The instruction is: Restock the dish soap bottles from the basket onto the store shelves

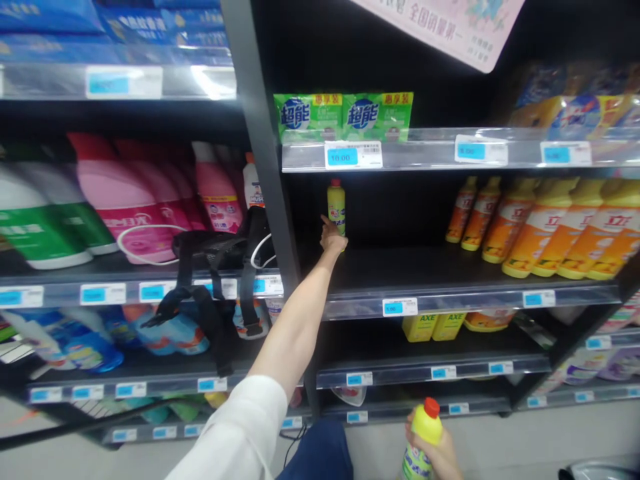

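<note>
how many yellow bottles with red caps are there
2: one upright bottle at the left hand, inside the shelving; another bottle in the right hand, lower down. Others may be hidden.

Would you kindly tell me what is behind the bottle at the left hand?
Around it, only dark shelf space shows; whatever the bottle and left hand cover is hidden.

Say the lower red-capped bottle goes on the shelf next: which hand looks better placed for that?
Probably the right hand: it holds the lower bottle. The left hand is at the other red-capped bottle, up on the shelf, and would have to reach down first.
</note>
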`<state>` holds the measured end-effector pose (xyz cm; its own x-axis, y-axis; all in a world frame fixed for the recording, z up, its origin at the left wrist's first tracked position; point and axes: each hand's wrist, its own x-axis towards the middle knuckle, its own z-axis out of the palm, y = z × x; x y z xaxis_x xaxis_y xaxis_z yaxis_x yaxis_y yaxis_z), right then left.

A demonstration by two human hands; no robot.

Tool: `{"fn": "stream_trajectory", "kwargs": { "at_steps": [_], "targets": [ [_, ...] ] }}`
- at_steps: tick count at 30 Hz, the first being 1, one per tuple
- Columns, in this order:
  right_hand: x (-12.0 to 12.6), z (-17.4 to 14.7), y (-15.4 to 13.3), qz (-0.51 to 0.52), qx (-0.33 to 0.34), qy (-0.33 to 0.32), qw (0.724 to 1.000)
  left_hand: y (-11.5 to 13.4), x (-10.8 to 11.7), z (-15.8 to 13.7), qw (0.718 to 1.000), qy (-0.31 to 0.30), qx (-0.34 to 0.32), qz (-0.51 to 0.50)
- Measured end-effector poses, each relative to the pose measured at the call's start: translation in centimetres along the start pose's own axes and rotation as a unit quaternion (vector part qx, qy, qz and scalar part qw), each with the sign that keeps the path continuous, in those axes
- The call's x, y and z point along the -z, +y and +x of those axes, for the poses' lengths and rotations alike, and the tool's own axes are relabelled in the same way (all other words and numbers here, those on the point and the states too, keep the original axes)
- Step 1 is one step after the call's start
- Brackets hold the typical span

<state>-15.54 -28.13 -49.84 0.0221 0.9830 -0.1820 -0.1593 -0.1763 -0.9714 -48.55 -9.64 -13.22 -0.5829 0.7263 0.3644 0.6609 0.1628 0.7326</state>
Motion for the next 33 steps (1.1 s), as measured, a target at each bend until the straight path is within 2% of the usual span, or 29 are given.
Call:
{"fn": "stream_trajectory", "kwargs": {
  "at_steps": [3,5,7,9,11,12,14,15,16,17,19,21,22,24,26,28,33],
  "targets": [
    [0.6,0.3,1.0,0.019,-0.003,0.032,0.999,1.8,-0.1,-0.8,0.997,0.044,0.057,-0.019],
    [0.8,0.5,1.6,0.031,-0.009,0.049,0.998,3.5,0.4,-2.1,0.997,0.055,0.045,-0.038],
    [0.8,0.6,1.8,0.032,-0.015,0.062,0.997,5.0,1.6,-4.9,0.996,0.042,0.003,-0.077],
    [0.6,0.6,1.7,0.027,-0.016,0.07,0.997,5.5,2.5,-10.0,0.984,0.043,-0.099,-0.14],
    [0.4,0.5,1.1,0.025,-0.014,0.075,0.997,3.9,2.4,-17.1,0.951,0.042,-0.234,-0.198],
    [0.4,0.5,0.8,0.024,-0.013,0.074,0.997,2.1,1.6,-21.1,0.931,0.018,-0.288,-0.225],
    [0.5,0.4,0.1,0.025,-0.016,0.072,0.997,-3.0,-1.3,-28.8,0.895,-0.067,-0.368,-0.244],
    [0.7,0.3,-0.3,0.026,-0.017,0.067,0.997,-6.1,-3.2,-32.2,0.888,-0.127,-0.376,-0.231],
    [0.9,0.2,-0.6,0.026,-0.019,0.062,0.998,-9.4,-5.4,-35.2,0.888,-0.198,-0.355,-0.213],
    [1.1,0.0,-0.9,0.028,-0.02,0.06,0.998,-12.7,-7.6,-37.7,0.891,-0.275,-0.305,-0.193],
    [1.4,-0.3,-1.5,0.048,-0.024,0.066,0.996,-18.3,-11.4,-41.4,0.899,-0.383,-0.141,-0.16],
    [1.5,-0.7,-1.8,0.083,-0.023,0.075,0.993,-21.9,-14.1,-43.4,0.872,-0.457,-0.016,-0.176],
    [1.4,-0.9,-1.9,0.099,-0.021,0.076,0.992,-23.0,-15.1,-43.8,0.846,-0.497,0.021,-0.191],
    [1.2,-1.2,-2.0,0.12,-0.017,0.069,0.99,-23.8,-16.3,-43.9,0.793,-0.575,0.038,-0.198],
    [1.1,-1.4,-2.0,0.127,-0.019,0.065,0.99,-23.7,-17.2,-43.5,0.769,-0.609,0.007,-0.192],
    [1.2,-1.6,-2.1,0.136,-0.021,0.068,0.988,-23.3,-17.7,-43.2,0.767,-0.612,-0.014,-0.195],
    [1.5,-1.7,-1.8,0.179,-0.06,0.106,0.976,-23.2,-18.4,-44.2,0.783,-0.584,-0.005,-0.214]
  ]
}}
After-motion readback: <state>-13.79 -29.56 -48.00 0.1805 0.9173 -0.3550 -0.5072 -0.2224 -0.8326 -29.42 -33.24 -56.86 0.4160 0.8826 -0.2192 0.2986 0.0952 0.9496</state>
